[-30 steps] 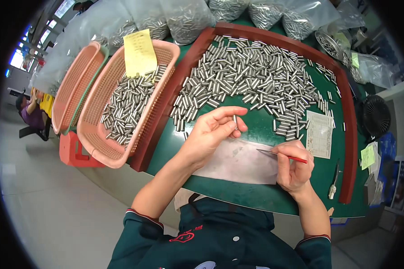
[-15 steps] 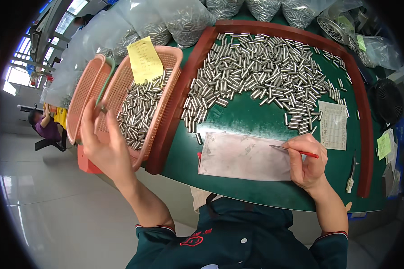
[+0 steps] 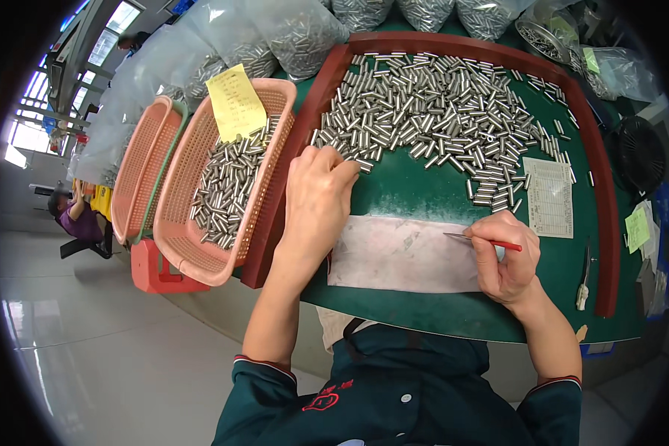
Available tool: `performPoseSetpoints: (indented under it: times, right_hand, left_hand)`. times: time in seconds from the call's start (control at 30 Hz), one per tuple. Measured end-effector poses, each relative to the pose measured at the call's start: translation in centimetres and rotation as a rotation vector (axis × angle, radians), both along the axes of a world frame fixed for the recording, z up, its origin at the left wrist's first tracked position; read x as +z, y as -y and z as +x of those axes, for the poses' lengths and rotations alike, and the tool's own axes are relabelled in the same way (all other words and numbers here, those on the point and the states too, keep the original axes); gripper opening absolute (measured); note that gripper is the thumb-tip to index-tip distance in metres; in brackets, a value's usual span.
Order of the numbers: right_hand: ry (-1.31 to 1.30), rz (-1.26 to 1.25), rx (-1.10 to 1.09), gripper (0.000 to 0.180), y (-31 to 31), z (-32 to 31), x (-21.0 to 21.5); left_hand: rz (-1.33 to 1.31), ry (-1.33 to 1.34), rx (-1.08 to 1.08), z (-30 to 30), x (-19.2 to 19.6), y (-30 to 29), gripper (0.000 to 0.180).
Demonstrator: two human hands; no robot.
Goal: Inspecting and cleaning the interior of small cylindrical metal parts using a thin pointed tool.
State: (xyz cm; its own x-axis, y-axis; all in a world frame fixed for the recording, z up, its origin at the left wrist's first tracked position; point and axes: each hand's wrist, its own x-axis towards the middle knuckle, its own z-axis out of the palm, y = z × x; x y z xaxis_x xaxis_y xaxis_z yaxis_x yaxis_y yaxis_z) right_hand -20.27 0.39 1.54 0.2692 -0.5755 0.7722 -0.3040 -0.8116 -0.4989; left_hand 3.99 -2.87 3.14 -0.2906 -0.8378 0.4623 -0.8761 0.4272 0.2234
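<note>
in the head view the left hand (image 3: 316,197) reached with bent fingers into the near edge of the pile of metal cylinders (image 3: 438,123), at eleven o'clock from the grey sheet (image 3: 401,256); whether it gripped one i could not tell. the right hand (image 3: 505,256), at three o'clock on that sheet, pinched a red-handled tool (image 3: 487,240). a pink basket (image 3: 227,186) of cylinders sat at nine o'clock.

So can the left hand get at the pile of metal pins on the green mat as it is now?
Probably yes: the left hand already rests at the near edge of the pile of metal pins, fingertips touching the closest ones, with nothing between them.
</note>
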Motion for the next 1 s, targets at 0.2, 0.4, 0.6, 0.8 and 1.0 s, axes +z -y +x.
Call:
performPoseSetpoints:
  times: [0.2, 0.4, 0.6, 0.8, 1.0]
  right_hand:
    - [0.005, 0.004, 0.007, 0.018, 0.0, -0.1, 0.1]
    - [0.020, -0.002, -0.004, 0.018, 0.1, -0.3, 0.0]
    - [0.035, 0.002, -0.003, 0.018, 0.1, 0.0, -0.1]
    - [0.036, 0.013, -0.013, 0.018, 0.2, -0.2, -0.2]
    - [0.062, -0.001, 0.004, 0.019, 0.4, 0.0, -0.3]
  left_hand:
    - [0.013, 0.174, -0.025, -0.6, -1.1, 1.4, 0.007]
    - [0.046, 0.263, 0.001, -0.7, -1.5, 1.7, 0.010]
    - [0.046, 0.228, -0.031, -0.5, -0.8, 0.9, 0.010]
    - [0.022, 0.046, -0.117, -1.2, 2.2, -3.0, 0.014]
    - [0.088, 0.010, -0.120, -2.5, -2.0, -5.3, 0.025]
